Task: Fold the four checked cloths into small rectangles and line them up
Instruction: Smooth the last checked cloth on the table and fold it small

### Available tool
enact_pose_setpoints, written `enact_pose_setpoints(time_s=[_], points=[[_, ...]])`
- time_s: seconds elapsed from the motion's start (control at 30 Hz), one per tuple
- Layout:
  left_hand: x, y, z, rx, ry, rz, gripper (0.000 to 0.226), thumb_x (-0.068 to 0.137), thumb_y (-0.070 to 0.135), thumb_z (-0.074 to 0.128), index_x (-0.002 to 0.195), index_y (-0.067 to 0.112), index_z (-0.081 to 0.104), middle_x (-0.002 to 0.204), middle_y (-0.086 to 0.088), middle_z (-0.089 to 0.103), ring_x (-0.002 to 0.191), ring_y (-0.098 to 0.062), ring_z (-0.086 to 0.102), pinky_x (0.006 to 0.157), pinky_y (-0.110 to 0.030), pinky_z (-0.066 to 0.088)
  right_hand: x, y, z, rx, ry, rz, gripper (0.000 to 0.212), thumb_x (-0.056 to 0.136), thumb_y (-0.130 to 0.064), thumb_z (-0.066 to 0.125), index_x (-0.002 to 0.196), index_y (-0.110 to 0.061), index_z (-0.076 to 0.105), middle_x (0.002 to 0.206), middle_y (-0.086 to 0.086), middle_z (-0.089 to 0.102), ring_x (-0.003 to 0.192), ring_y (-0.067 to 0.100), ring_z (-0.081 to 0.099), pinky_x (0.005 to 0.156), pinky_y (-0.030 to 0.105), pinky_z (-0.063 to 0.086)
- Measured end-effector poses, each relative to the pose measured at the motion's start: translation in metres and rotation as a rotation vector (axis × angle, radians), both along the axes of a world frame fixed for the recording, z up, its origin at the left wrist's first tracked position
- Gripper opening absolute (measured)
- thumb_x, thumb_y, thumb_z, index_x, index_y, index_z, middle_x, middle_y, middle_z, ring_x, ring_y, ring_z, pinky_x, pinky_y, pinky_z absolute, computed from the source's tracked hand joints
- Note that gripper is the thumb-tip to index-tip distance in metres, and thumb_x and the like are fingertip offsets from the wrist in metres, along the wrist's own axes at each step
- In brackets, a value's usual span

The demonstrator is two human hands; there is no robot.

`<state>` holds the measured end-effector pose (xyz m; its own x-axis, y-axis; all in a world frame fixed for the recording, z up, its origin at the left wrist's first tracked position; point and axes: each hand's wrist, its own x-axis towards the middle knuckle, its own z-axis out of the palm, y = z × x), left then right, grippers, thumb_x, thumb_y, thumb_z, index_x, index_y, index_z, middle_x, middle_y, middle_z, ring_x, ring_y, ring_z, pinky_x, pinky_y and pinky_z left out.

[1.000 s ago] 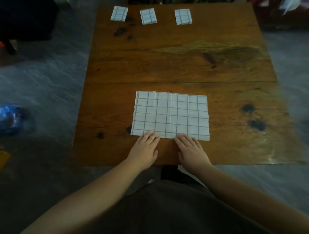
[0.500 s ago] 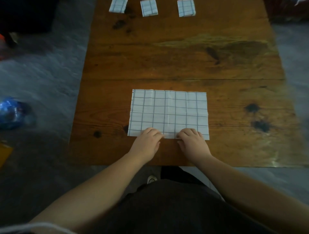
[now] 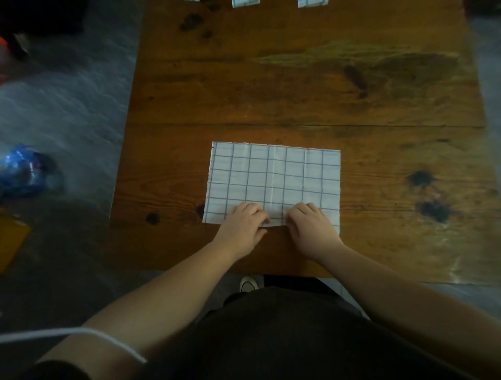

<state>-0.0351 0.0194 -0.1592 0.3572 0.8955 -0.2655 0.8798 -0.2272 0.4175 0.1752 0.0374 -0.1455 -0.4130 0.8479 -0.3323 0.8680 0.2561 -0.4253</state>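
Fingers [image 3: 250, 210] of the left hand [image 3: 242, 226] are curling down onto the near edge of the checked cloth [image 3: 271, 173], and those of the right hand [image 3: 311, 229] are doing the same just beside them; both hands are gripping that edge near its middle, knuckles up, with a short strip of hem between them lifting slightly off the counter [image 3: 298, 89]; how far the thumbs are reaching under the fabric I cannot tell. The checked cloth is lying spread as a wide rectangle on the near half of the counter, long sides running left to right, a crease running down its middle; its far edge is lying flat. At the far edge of the counter, a folded cloth [image 3: 245, 2] and a second folded cloth [image 3: 313, 2] are showing only as white slivers cut off by the top of the view, well apart from the spread one. On the floor [image 3: 67, 108] to the left, a blurred blue bundle [image 3: 24, 171] is sitting; a white cord [image 3: 81, 332] is crossing the left forearm.
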Motion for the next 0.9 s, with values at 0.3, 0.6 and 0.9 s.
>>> enact_pose_setpoints(time_s=[0.3, 0.6, 0.9], points=[[-0.013, 0.017, 0.048, 0.144, -0.083, 0.038, 0.023, 0.103, 0.035, 0.054, 0.118, 0.026, 0.067, 0.111, 0.010, 0.067, 0.107, -0.008, 0.054, 0.096, -0.028, 0.039, -0.001, 0.009, 0.068, 0.095, 0.003, -0.020, 0.008, 0.102, -0.026, 0.043, 0.105, -0.027, 0.050, 0.105, -0.007, 0.061, 0.101, 0.016, 0.055, 0.096, 0.037, 0.038], [-0.031, 0.006, 0.190, 0.421, -0.091, 0.022, 0.020, 0.102, 0.028, 0.055, 0.114, 0.024, 0.070, 0.103, 0.009, 0.068, 0.098, -0.013, 0.056, 0.085, -0.032, 0.045, -0.026, -0.026, 0.197, 0.473, 0.062, -0.117, 0.024, 0.101, -0.038, 0.048, 0.123, -0.027, 0.053, 0.112, -0.010, 0.065, 0.109, 0.015, 0.060, 0.103, 0.041, 0.040], [-0.049, -0.015, 0.354, 0.562, -0.164, 0.026, 0.011, 0.098, 0.032, 0.061, 0.104, 0.033, 0.070, 0.093, 0.016, 0.061, 0.089, -0.004, 0.057, 0.071, -0.024, 0.044, -0.056, -0.042, 0.330, 0.784, 0.061, -0.066, 0.019, 0.101, -0.039, 0.049, 0.108, -0.030, 0.064, 0.101, -0.014, 0.068, 0.098, 0.011, 0.062, 0.096, 0.034, 0.039]])
